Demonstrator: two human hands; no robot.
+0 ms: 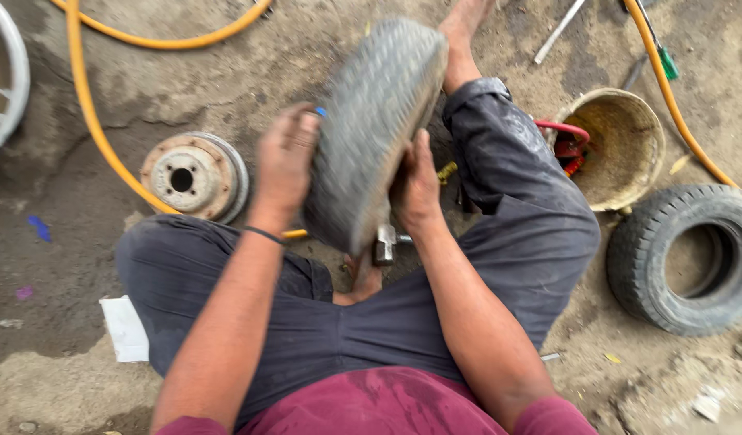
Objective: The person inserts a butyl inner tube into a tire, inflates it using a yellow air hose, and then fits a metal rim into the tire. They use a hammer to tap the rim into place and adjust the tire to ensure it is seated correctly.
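Note:
A small grey tyre (375, 121) with ribbed tread stands on edge between my knees, tilted to the upper right. My left hand (286, 157) grips its left side, palm against the sidewall. My right hand (417, 187) presses against its right side, fingers hidden behind the rubber. A metal hammer head (384, 242) shows just under the tyre's lower edge. I sit on the dirt ground in dark trousers, one bare foot (466, 24) stretched out beyond the tyre.
A rusty wheel hub (192, 176) lies on the left. An orange hose (89, 105) curves around it. A dirty round tub (620, 145) and a second small tyre (691, 258) sit on the right. A white rim edge (8, 72) is far left.

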